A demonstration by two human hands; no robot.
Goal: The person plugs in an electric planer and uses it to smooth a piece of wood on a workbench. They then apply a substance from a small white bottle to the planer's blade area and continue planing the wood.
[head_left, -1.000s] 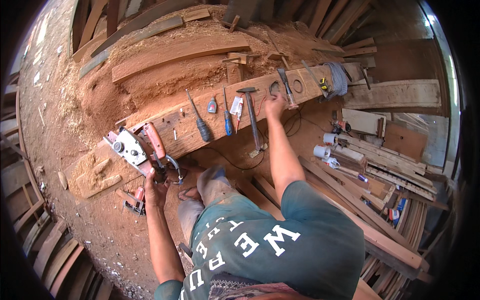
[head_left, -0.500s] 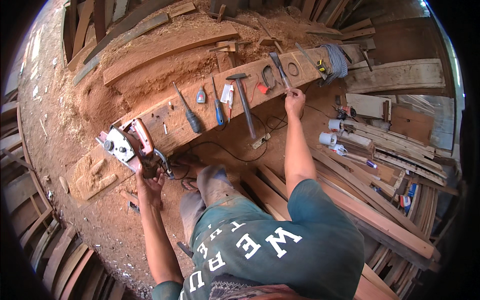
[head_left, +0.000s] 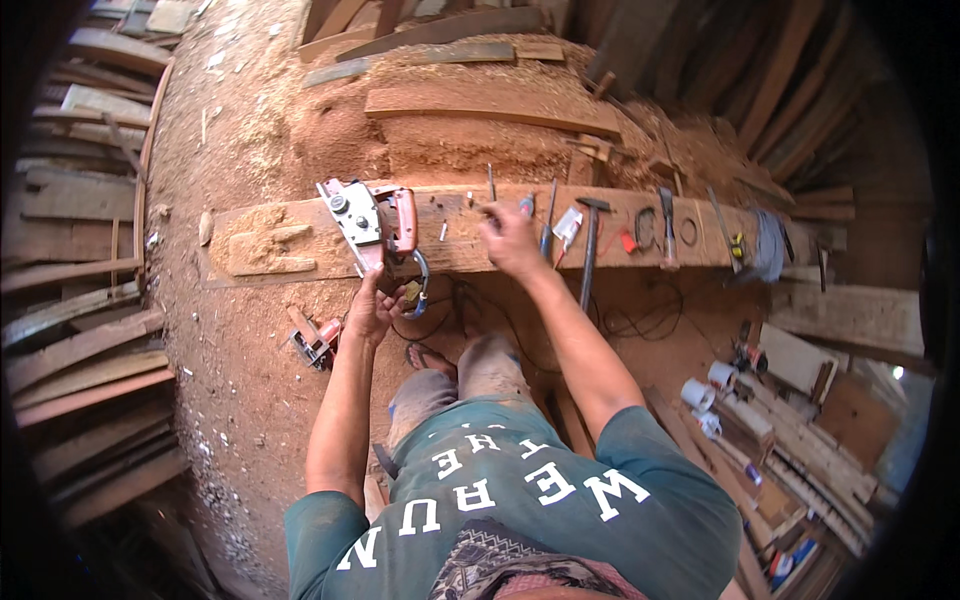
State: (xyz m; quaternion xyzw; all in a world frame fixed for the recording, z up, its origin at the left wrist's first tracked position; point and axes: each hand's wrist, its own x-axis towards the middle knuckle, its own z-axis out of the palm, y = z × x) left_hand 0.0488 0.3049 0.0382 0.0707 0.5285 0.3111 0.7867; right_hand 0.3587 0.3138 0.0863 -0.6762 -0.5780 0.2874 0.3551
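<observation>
An electric planer, red with a pale metal plate and a knob, lies tilted over the plank bench. My left hand grips its near end from below, beside a curved blue-grey part. Above the bench, my right hand covers the handle of a screwdriver; only its thin shaft shows beyond my fingers. The fingers are smeared and partly hidden, so their hold is unclear. Just right of that hand are a small bottle, a blue-handled screwdriver and a hammer.
Farther right on the bench lie a chisel, a tape measure and a coiled rope. Another power tool rests on the floor. Cables run below the bench. Stacked boards line the left side.
My right hand has moved left along the bench, from the chisel to the black-handled screwdriver. My left hand stays on the planer. The view has turned, so the bench looks level.
</observation>
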